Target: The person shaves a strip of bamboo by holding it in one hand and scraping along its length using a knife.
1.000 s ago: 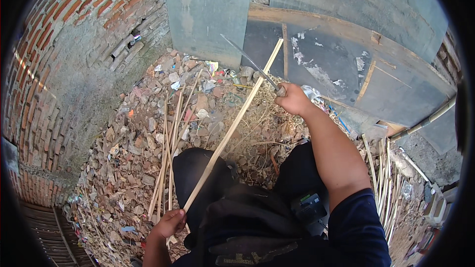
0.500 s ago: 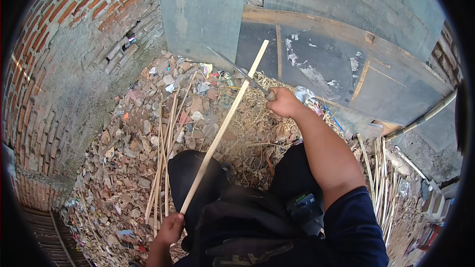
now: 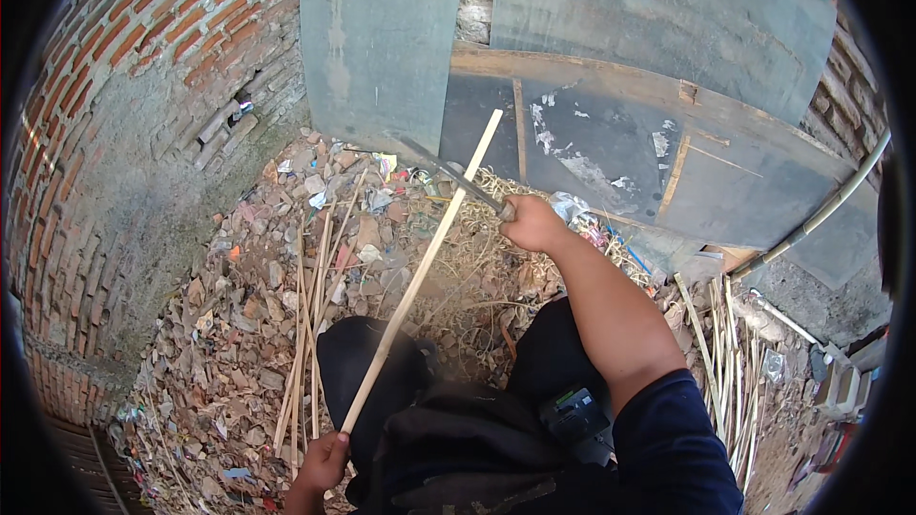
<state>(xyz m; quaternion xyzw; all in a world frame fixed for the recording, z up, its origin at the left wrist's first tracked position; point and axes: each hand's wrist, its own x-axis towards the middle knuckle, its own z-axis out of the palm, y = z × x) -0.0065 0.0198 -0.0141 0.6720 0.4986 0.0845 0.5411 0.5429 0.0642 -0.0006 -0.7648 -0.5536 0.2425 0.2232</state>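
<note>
My left hand (image 3: pixel 322 463) grips the near end of a long pale bamboo strip (image 3: pixel 422 265) that slants up and away to the right, its far tip in front of the dark board. My right hand (image 3: pixel 531 222) is closed round the handle of a long knife (image 3: pixel 448 175); the blade points left and crosses the strip near its upper part. My knees in black trousers (image 3: pixel 367 362) sit below the strip.
Several thin bamboo strips (image 3: pixel 310 324) lie on rubble and dry shavings at left. A brick wall (image 3: pixel 124 133) curves along the left. Grey sheets and a dark wooden board (image 3: pixel 611 143) lean at the back. More strips (image 3: pixel 725 362) and a bent pipe are at right.
My left hand has pulled the strip toward me and a little right. My right hand with the knife has shifted slightly, the blade now crossing higher on the strip.
</note>
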